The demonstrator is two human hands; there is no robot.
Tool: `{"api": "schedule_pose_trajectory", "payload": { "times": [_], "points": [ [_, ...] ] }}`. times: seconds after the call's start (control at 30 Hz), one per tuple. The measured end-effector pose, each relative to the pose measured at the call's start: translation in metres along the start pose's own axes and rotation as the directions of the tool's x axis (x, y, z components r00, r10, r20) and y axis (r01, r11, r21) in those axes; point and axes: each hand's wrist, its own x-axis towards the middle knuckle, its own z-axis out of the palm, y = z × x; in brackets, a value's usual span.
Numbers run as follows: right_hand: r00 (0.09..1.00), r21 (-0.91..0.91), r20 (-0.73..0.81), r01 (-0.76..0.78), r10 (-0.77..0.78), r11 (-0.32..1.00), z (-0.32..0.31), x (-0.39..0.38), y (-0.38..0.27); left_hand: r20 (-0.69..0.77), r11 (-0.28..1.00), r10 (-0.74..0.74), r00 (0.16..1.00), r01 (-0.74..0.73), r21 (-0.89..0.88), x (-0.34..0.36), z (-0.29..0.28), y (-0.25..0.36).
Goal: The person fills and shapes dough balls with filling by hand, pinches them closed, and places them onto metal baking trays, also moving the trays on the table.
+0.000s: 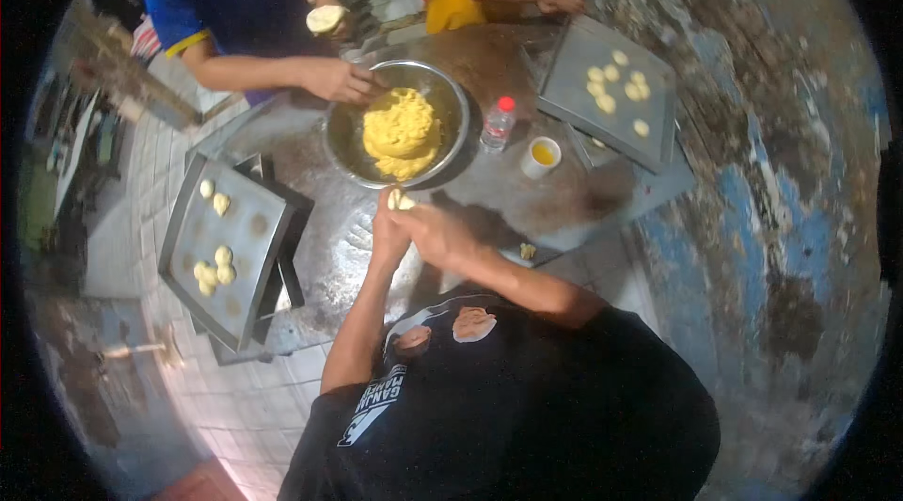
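one pale dough piece (399, 200): left hand (386, 236) and right hand (440, 233), closed together, are pinching it just before the steel bowl (452, 120), its softness probably calling for light, even finger pressure.

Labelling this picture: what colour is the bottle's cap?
The cap is red, seen best in the head view.

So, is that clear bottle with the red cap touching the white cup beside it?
Apart. The head view shows a strip of bare tabletop between the base of the clear bottle and the side of the white cup.
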Motion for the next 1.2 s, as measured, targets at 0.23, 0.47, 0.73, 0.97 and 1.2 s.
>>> {"api": "schedule_pose_trajectory", "payload": {
  "times": [0.23,0.47,0.73,0.97,1.2],
  "points": [
    [0.932,0.422,-0.201,-0.197,0.303,0.885,-0.051,-0.045,0.029,0.263,0.789,-0.246,0.933,0.351,-0.505,-0.028,0.048,0.070],
    [0.800,0.962,0.147,-0.252,0.581,0.104,-0.055,-0.067,0.052,0.157,0.992,0.072,0.985,-0.054,-0.116,-0.055,0.063,0.112],
    [0.973,0.716,0.205,-0.076,-0.104,0.694,-0.068,-0.061,0.004,0.330,0.994,-0.085,0.940,0.058,0.091,-0.092,0.030,0.088],
    [0.936,0.849,0.297,-0.350,0.189,0.397,-0.064,-0.059,0.019,0.033,0.984,-0.149,0.988,0.152,-0.095,-0.123,0.034,0.102],
    [0.882,0.555,0.438,-0.112,-0.175,0.824,-0.053,-0.030,-0.063,0.059,0.942,-0.264,0.963,0.270,-0.199,-0.167,-0.014,0.072]
  ]
}}
